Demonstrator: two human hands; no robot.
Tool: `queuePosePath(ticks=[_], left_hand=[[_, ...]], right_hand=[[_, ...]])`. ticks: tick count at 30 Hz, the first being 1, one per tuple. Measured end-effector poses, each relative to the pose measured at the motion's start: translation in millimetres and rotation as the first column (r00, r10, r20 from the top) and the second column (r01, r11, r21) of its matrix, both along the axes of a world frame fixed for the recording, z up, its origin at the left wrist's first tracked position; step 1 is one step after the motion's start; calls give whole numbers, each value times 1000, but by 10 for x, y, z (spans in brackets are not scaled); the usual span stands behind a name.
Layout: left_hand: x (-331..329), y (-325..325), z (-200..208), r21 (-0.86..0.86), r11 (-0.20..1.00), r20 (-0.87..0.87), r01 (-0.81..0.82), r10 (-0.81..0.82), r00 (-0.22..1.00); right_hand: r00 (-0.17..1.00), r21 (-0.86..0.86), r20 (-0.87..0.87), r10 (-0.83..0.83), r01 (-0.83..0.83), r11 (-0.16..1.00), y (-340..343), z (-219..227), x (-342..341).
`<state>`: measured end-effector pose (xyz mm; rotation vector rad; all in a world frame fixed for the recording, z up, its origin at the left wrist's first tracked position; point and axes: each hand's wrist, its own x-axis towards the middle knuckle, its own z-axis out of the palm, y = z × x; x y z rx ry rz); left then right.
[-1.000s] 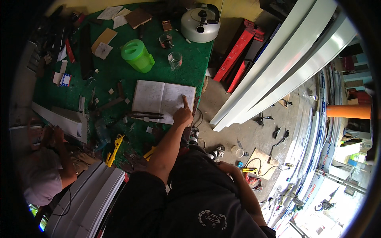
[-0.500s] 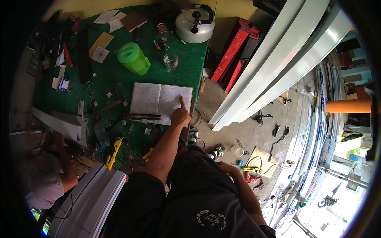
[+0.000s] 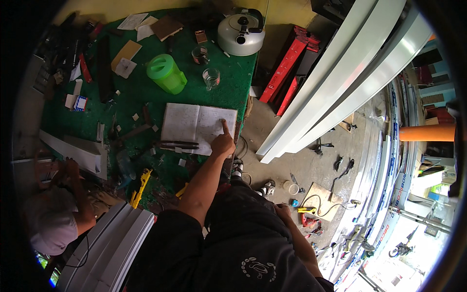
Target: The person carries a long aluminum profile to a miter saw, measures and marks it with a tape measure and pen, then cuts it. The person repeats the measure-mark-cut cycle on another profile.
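An open notebook (image 3: 179,121) with handwritten pages lies near the right edge of a green-covered table (image 3: 141,90). My left hand (image 3: 223,144) rests over its right page, index finger stretched out onto the writing and the other fingers curled in, holding nothing. Across the notebook's lower edge lies a dark long-handled tool (image 3: 177,145), perhaps pliers. My right hand (image 3: 282,211) is down against my dark clothing at the thigh; its fingers are mostly hidden.
Beyond the notebook stand a green lidded pitcher (image 3: 168,75), a drinking glass (image 3: 211,78) and a kettle (image 3: 241,36). Long white metal profiles (image 3: 321,87) slant up at right. Another person (image 3: 53,219) works at lower left. Cables and tools lie on the floor (image 3: 272,131).
The whole view has shifted slightly. My left index finger stays on the right page. My right hand has slid a little along my thigh, showing less of its fingers.
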<state>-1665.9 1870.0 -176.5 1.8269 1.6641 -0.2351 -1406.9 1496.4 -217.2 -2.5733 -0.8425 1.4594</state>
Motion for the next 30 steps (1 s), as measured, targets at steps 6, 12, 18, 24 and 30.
queuePosePath(ticks=[6, 12, 18, 24, 30], left_hand=[[27, -27, 76, 5, 1000, 1, -7, 7, 1000], [30, -128, 228, 48, 999, 3, 1, -2, 1000], [77, -59, 231, 0, 1000, -35, 4, -4, 999], [16, -7, 11, 18, 996, -18, 88, -88, 996], [-76, 200, -298, -29, 969, -211, 245, -245, 946]], right_hand=[[995, 58, -50, 83, -80, 995, -71, -159, 35], [991, 66, -81, 108, -102, 993, -42, -159, -4], [992, 45, -13, 125, -124, 991, -22, -121, -61], [1000, 147, -12, 24, -22, 989, -39, 147, -180], [999, 133, 32, -33, 28, 991, -43, 224, -240]])
